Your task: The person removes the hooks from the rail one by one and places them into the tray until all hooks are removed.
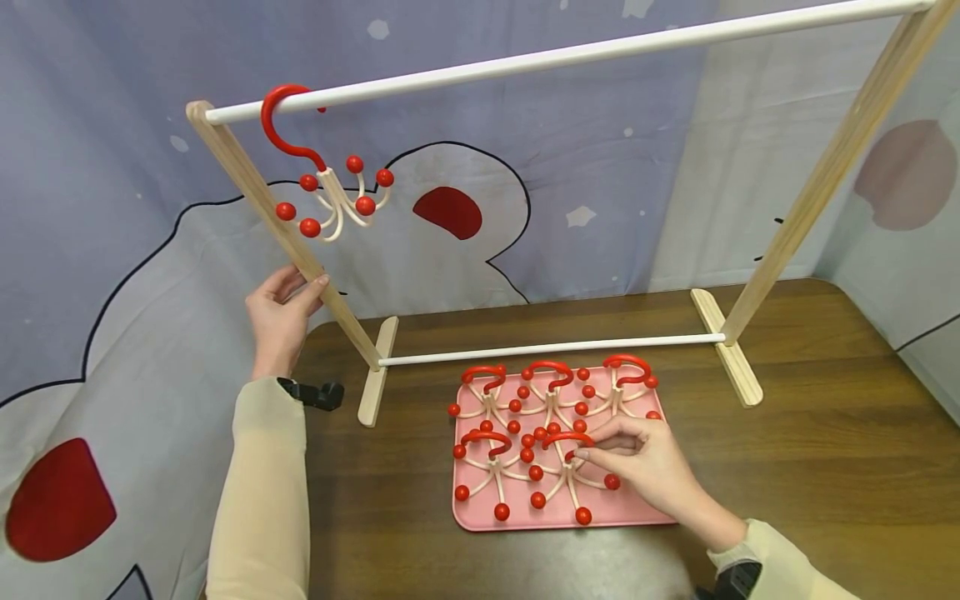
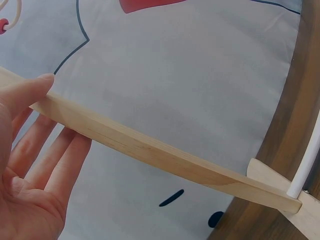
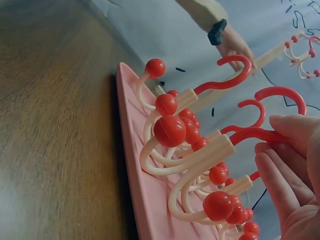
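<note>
My left hand [image 1: 281, 317] grips the left wooden post [image 1: 348, 323] of a rack, thumb on one side and fingers on the other, as the left wrist view also shows. At the pink tray [image 1: 637, 510], my right hand [image 1: 648, 467] pinches the red hook [image 3: 257, 134] of the front-right multi-arm hanger [image 1: 568, 471]. That hanger has cream arms tipped with red balls and stands at the tray, hook up. Several similar hangers [image 1: 495, 467] stand beside and behind it. One more hanger [image 1: 333, 192] hangs from the rack's white top rod [image 1: 525, 65], near its left end.
The right wooden post [image 1: 832, 167] rises from a wooden foot [image 1: 727, 350] on the brown table [image 1: 825, 467]. A white lower rod [image 1: 555, 347] joins the posts behind the tray. Patterned fabric [image 1: 585, 150] hangs behind and at the sides.
</note>
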`<move>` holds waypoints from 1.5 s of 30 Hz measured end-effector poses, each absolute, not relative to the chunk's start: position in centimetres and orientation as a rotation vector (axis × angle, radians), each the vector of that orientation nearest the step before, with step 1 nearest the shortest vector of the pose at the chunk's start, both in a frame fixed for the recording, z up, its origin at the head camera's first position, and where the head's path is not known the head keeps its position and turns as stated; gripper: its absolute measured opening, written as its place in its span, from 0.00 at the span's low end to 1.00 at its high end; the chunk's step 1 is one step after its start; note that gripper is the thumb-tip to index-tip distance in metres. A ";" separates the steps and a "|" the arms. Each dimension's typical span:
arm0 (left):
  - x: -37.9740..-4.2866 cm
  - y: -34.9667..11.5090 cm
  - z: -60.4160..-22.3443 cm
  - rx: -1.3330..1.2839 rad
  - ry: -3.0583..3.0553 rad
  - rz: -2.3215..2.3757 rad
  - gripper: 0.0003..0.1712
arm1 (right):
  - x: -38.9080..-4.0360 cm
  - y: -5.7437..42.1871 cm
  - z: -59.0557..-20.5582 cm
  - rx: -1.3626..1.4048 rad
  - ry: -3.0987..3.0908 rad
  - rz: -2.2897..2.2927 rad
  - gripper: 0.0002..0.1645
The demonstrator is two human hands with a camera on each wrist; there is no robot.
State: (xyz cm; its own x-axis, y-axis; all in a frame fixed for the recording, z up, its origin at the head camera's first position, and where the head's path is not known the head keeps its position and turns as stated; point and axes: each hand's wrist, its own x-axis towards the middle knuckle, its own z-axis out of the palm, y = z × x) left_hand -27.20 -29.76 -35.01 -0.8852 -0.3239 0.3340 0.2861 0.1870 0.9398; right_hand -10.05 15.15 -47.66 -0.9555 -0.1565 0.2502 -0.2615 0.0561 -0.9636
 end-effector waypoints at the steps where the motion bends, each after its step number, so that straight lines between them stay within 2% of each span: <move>1: -27.2 -29.8 -35.0 0.035 -2.006 -1.743 0.23 | -10.0 15.2 -47.6 0.434 -2.231 2.060 0.10; 12: -27.1 -29.8 -35.0 0.045 -2.016 -1.745 0.24 | -10.1 16.0 -46.1 0.513 -2.221 2.091 0.22; 22: -27.3 -29.8 -35.1 0.049 -2.019 -1.747 0.25 | -10.8 17.3 -41.4 0.590 -2.164 1.989 0.23; 33: -27.1 -29.7 -34.9 0.050 -2.030 -1.719 0.25 | -13.5 18.4 -37.1 0.575 -2.140 1.806 0.26; 45: -27.1 -29.8 -35.0 0.049 -2.016 -1.752 0.25 | -15.4 16.4 -32.2 0.602 -2.074 1.775 0.26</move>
State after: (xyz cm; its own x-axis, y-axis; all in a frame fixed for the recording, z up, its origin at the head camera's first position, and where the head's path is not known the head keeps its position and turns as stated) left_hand -27.09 -29.78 -34.96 -0.8909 -0.3231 0.3193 0.2713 0.1854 0.9445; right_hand -15.45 16.40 -32.17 -0.8507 -0.0946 0.5171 -0.5255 0.1272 -0.8412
